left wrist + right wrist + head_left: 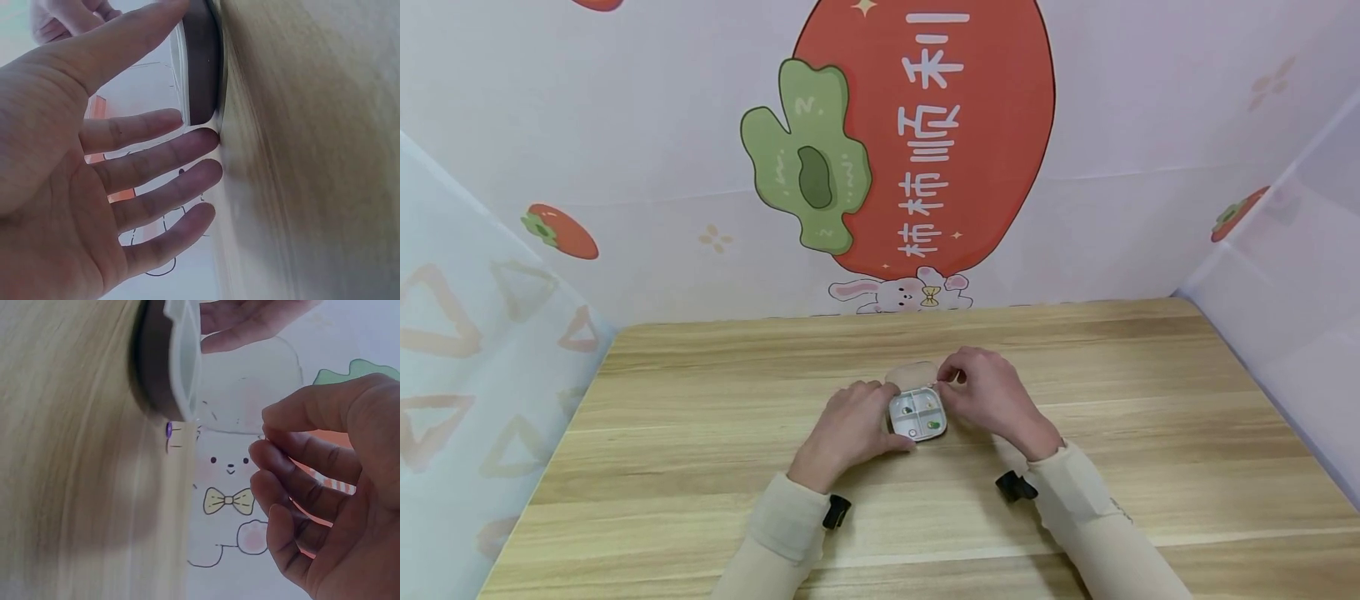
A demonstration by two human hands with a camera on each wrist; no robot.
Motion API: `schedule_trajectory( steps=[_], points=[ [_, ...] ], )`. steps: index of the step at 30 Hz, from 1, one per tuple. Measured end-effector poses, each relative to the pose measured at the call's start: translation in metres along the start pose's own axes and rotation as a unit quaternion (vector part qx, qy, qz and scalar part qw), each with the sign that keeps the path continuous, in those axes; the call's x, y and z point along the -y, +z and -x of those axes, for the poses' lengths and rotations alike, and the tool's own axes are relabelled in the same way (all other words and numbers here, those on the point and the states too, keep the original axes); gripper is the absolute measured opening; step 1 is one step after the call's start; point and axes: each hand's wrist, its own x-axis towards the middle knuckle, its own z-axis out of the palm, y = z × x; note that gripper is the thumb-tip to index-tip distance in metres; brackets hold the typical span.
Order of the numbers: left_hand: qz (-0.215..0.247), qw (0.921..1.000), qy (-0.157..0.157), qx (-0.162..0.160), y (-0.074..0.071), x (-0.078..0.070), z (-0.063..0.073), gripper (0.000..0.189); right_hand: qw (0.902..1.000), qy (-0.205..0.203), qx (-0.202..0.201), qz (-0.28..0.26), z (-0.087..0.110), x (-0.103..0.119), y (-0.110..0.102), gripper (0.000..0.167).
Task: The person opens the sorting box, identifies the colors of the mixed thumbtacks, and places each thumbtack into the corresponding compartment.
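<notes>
A small square pill box [917, 414] lies open on the table, its inside split into compartments holding several tiny pieces, one of them green [933, 425]. Its pale lid [912, 376] is tipped back on the far side. My left hand [852, 429] holds the box by its left side, thumb at the near edge and index finger at the far corner; the other fingers spread loosely in the left wrist view. Over the box's right far corner, my right hand [988, 392] brings thumb and index fingertips together in a pinch on a tiny item, mostly hidden by the fingertips.
The wooden table [700, 467] runs to a printed cloth backdrop [662, 142] with a large red persimmon and a rabbit. A tiny purple piece [169, 429] lies on the table beyond the box. Black wrist straps [1017, 487] sit at both sleeves.
</notes>
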Motion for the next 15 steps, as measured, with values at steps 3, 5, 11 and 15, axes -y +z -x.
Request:
schedule_trajectory(
  steps=[3, 5, 11, 15],
  points=[
    [-0.008, 0.9999, -0.001, -0.007, 0.0, 0.001, 0.0, 0.065, 0.9999, 0.013, 0.001, 0.002, -0.001, -0.002, 0.002, 0.004],
    [-0.011, 0.9999, -0.002, -0.008, 0.0, 0.002, 0.0, 0.064, 0.9998, 0.021, 0.002, 0.002, -0.002, -0.004, 0.004, 0.003],
    [-0.012, 0.9999, -0.009, -0.002, 0.0, 0.004, -0.001, 0.065, 0.9994, 0.032, 0.014, 0.007, -0.003, -0.009, 0.008, 0.005],
    [-0.011, 0.9999, -0.004, -0.003, 0.0, 0.005, -0.001, 0.067, 0.9991, 0.034, 0.021, 0.014, -0.003, -0.011, 0.01, 0.007]
  ],
)
